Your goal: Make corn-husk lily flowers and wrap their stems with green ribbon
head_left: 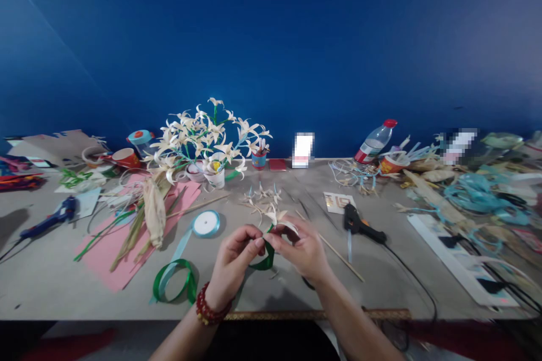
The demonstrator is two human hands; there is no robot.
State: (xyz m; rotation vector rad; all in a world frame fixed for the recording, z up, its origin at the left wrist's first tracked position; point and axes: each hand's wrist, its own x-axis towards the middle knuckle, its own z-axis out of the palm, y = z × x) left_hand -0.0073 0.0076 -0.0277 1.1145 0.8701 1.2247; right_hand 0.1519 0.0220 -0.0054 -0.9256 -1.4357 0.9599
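Note:
Above the front middle of the table, both my hands meet, fingers pinched close together. Green ribbon hangs in a loop below my left hand, whose thumb and fingertips are closed on it. My right hand pinches a cream-coloured artificial flower near its base, where the green ribbon meets it; the exact grip is partly hidden by the fingers. Just beyond lie several small loose cream flowers. A light-blue ribbon spool and a coil of green ribbon rest to the left.
A cup of cream flowers stands behind. Right of my hands lie a black glue gun, a thin stick and a white power strip. Pink paper with dried husks and a blue glue gun lie left. A bottle leans at the back.

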